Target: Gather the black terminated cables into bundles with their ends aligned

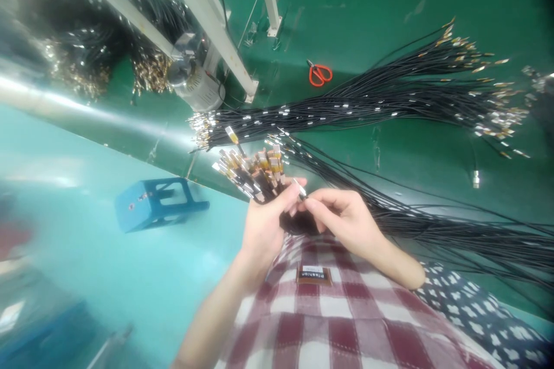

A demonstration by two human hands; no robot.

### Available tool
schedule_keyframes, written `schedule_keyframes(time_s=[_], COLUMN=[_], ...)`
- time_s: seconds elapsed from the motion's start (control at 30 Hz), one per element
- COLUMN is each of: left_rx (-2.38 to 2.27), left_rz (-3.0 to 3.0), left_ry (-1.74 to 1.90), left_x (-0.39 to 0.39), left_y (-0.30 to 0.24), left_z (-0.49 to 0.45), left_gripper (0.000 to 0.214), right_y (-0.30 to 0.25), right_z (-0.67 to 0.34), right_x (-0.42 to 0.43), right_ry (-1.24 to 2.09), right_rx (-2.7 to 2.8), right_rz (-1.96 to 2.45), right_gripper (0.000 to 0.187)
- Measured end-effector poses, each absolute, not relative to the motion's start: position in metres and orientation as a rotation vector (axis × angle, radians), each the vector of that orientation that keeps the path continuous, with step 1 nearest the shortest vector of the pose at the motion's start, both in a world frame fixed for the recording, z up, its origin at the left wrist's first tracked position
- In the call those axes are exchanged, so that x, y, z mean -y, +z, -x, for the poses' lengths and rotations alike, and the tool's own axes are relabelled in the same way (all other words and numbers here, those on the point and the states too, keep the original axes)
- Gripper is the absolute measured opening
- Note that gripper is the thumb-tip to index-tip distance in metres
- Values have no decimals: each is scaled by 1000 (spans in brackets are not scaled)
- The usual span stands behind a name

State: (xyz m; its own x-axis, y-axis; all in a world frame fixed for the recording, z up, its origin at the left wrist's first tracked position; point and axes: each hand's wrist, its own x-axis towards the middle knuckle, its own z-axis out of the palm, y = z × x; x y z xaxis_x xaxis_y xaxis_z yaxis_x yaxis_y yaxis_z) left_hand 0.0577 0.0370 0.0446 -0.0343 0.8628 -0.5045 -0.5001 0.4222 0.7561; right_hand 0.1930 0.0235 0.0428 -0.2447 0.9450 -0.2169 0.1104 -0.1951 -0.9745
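Note:
My left hand [270,213] is wrapped round a thick bundle of black cables [255,170], whose ends carry metal connectors with yellowish parts, fanned out above the fist. Close beside it, my right hand [337,210] pinches a single black cable [302,190] just behind its silvery connector, near the left thumb. The bundle hangs in front of a red-and-white checked apron [346,311]. Next to my hands, a loose spread of black cables [389,207] runs off to the right over the green table [346,29].
A long pile of black cables [346,106] lies across the table beyond my hands. Orange-handled scissors [319,74] lie behind it. White metal posts [216,23] and a grey cylindrical device [197,78] stand at the left. A blue stool [158,202] is on the floor.

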Motion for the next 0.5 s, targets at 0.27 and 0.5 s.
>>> schedule_keyframes(time_s=[0.27,0.5], left_rx=[-1114,-1052], left_rz=[-473,-793], left_ry=[1085,797], left_x=[-35,-31], left_y=[47,52], left_z=[-54,-43], left_gripper=[11,23], right_y=[51,67], right_z=[-197,-233], right_x=[-33,-28], right_ry=[1606,1757], right_rx=[1314,1435], right_rz=[1197,1275], right_gripper=[31,33])
